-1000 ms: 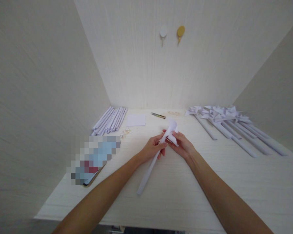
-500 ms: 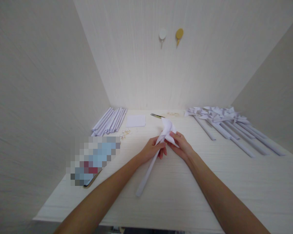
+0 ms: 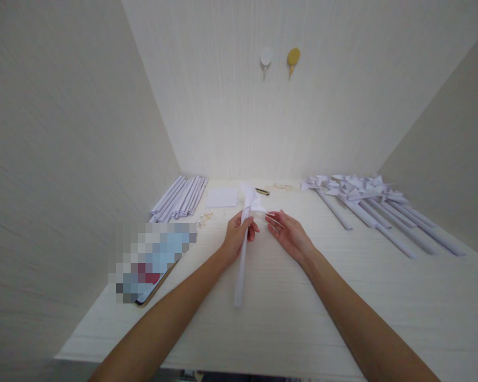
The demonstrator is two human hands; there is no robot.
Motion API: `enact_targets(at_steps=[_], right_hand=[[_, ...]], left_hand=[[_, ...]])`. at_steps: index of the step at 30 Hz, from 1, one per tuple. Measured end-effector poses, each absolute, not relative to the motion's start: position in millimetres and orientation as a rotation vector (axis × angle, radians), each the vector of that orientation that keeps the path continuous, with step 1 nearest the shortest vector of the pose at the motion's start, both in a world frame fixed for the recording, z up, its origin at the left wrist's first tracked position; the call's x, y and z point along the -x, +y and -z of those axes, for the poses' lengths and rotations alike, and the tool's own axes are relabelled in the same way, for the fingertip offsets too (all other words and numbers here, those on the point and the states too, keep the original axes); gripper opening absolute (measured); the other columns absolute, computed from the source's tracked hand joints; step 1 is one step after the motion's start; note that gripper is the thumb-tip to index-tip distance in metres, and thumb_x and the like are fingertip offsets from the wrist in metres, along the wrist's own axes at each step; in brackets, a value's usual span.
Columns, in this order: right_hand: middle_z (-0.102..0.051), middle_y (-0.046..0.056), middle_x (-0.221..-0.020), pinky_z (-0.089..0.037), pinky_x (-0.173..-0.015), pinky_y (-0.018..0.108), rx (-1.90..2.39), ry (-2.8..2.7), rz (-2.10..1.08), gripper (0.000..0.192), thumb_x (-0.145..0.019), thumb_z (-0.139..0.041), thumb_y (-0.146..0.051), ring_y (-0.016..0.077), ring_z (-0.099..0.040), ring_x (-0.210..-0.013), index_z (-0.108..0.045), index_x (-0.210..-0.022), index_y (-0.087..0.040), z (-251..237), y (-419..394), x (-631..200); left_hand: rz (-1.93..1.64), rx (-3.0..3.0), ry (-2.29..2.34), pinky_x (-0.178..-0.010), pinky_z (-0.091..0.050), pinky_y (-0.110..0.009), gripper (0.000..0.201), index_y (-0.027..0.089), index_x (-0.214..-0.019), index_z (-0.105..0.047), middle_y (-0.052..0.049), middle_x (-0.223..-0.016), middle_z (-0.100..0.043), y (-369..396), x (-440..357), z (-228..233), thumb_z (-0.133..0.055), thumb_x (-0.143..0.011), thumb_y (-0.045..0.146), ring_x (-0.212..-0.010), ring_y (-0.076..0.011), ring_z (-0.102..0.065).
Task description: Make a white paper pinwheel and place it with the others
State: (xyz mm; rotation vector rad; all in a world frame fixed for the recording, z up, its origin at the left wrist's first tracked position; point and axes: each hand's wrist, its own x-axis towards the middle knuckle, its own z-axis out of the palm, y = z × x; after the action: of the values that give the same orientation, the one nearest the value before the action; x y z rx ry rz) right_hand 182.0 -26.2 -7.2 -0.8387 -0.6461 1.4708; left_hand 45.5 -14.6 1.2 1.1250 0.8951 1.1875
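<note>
One rolled paper stick (image 3: 239,281) is in my left grip (image 3: 236,235), over the middle of the desk (image 3: 298,323). That grip is closed around it just below its folded paper head (image 3: 255,203), probably so the head is clear of my fingers while the stick is steadied; its lower end points toward me. My right grip (image 3: 289,236) is open, fingers loosely parted by the head's right tip, perhaps to handle the folds; I cannot tell whether they touch. At far left, more rolled sticks (image 3: 181,197) lie lengthwise, seemingly gathered within reach, beside a white paper sheet (image 3: 222,198). At far right, paper pinwheels (image 3: 358,187) lie heads far and sticks near, likely to keep them orderly. Snips (image 3: 264,191) lie beyond the head, partly hidden
</note>
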Motion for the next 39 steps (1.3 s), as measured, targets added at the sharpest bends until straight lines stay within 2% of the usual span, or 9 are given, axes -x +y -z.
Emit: enact_targets(at_steps=[6, 9, 11, 17, 22, 25, 28, 30, 39], right_hand=[[-0.064, 0.001, -0.065, -0.037, -0.054, 0.021, 1.013, -0.796, -1.319, 0.024, -0.056, -0.070, -0.035, 0.0082, -0.052, -0.058, -0.055, -0.049, -0.017, 7, -29, -173], [-0.053, -0.002, -0.044, -0.028, -0.046, 0.022, 1.188, -1.195, -1.115, 0.031, -0.061, -0.064, -0.035, 0.0073, -0.043, -0.045, -0.049, -0.041, -0.016, 9, -35, -165], [-0.043, -0.005, -0.037, -0.022, -0.043, 0.022, 1.285, -1.509, -0.988, 0.029, -0.064, -0.060, -0.032, 0.0060, -0.032, -0.040, -0.052, -0.042, -0.015, 9, -41, -157], [-0.025, -0.007, -0.039, -0.016, -0.040, 0.022, 1.233, -1.826, -0.939, 0.042, -0.068, -0.055, -0.035, 0.0047, -0.021, -0.041, -0.031, -0.038, -0.017, 9, -61, -134], [-0.025, -0.007, -0.039, -0.018, -0.039, 0.021, 1.175, -1.838, -0.858, 0.038, -0.065, -0.053, -0.023, 0.0046, -0.022, -0.040, -0.026, -0.039, -0.018, 9, -66, -126], [-0.026, -0.007, -0.039, -0.019, -0.039, 0.020, 1.197, -1.814, -0.783, 0.034, -0.063, -0.050, -0.019, 0.0049, -0.023, -0.039, -0.026, -0.039, -0.019, 10, -65, -124], [-0.027, -0.006, -0.039, -0.020, -0.040, 0.020, 1.212, -1.789, -0.713, 0.031, -0.061, -0.047, -0.017, 0.0052, -0.024, -0.039, -0.026, -0.039, -0.019, 11, -64, -125], [-0.027, -0.006, -0.038, -0.020, -0.040, 0.021, 1.215, -1.770, -0.696, 0.030, -0.061, -0.046, -0.017, 0.0054, -0.024, -0.039, -0.026, -0.039, -0.019, 12, -62, -126], [-0.030, -0.006, -0.038, -0.023, -0.042, 0.023, 1.333, -1.665, -0.605, 0.027, -0.059, -0.045, -0.018, 0.0071, -0.028, -0.039, -0.026, -0.039, -0.021, 10, -56, -132]], left_hand=[[-1.311, -1.058, 1.009, -0.037, -0.024, -0.019, 0.017, 0.016, -0.056, -0.046, 0.006, -0.039, -0.044, -8, -40, -1, -0.047, -0.068, 0.027, -0.033, -0.0046, -0.036], [-1.339, -1.023, 1.023, -0.037, -0.024, -0.019, 0.017, 0.016, -0.056, -0.046, 0.006, -0.038, -0.044, -7, -38, 0, -0.047, -0.069, 0.027, -0.033, -0.0044, -0.035], [-1.348, -0.998, 1.024, -0.037, -0.024, -0.019, 0.016, 0.016, -0.057, -0.046, 0.006, -0.039, -0.044, -7, -38, 0, -0.047, -0.068, 0.027, -0.033, -0.0041, -0.034], [-1.352, -1.004, 1.014, -0.036, -0.024, -0.019, 0.015, 0.016, -0.058, -0.044, 0.007, -0.041, -0.045, -6, -38, 0, -0.048, -0.068, 0.027, -0.033, -0.0037, -0.035], [-1.390, -1.007, 0.984, -0.036, -0.024, -0.019, 0.015, 0.016, -0.063, -0.045, 0.007, -0.046, -0.048, -4, -40, 2, -0.050, -0.067, 0.029, -0.033, -0.0033, -0.035], [-1.401, -1.022, 0.944, -0.036, -0.025, -0.019, 0.017, 0.015, -0.076, -0.048, 0.007, -0.048, -0.050, -5, -41, 4, -0.050, -0.069, 0.032, -0.034, -0.0043, -0.038], [-1.374, -1.038, 0.916, -0.037, -0.027, -0.019, 0.031, 0.015, -0.094, -0.048, 0.007, -0.048, -0.050, -7, -42, 5, -0.050, -0.071, 0.034, -0.035, -0.0055, -0.040], [-1.333, -1.059, 0.898, -0.038, -0.028, -0.019, 0.034, 0.015, -0.098, -0.047, 0.007, -0.049, -0.051, -8, -43, 6, -0.051, -0.070, 0.035, -0.036, -0.0059, -0.041], [-1.246, -1.285, 0.902, -0.050, -0.038, -0.020, 0.019, 0.015, -0.062, -0.049, 0.002, -0.052, -0.054, -10, -48, 8, -0.051, -0.071, 0.031, -0.049, -0.0076, -0.049]])
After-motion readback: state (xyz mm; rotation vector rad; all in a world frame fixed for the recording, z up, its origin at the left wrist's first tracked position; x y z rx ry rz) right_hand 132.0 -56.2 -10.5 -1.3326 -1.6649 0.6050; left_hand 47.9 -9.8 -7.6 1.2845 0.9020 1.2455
